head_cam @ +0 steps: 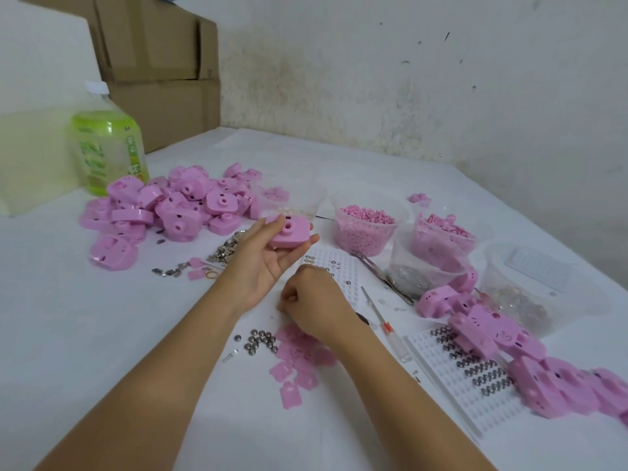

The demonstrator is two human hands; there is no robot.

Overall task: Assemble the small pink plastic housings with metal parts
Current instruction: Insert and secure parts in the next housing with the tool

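Pink housing (289, 232) sits mid-frame, cupped loosely in my left hand (261, 266); right hand (314, 300) below, fingers curled, I can't tell on what, and one tilt could drop it among the steel balls (260, 339) on the counter (102, 334).

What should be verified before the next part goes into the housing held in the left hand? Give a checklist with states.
1. Pink housing gripped in the left hand: ok.
2. Housing's round hole faces up: ok.
3. Right hand holds a part: cannot tell; its fingers are curled and the tips are hidden.
4. Steel balls available, lying loose between the forearms: ok.
5. Springs stocked in the white tray on the right: ok.
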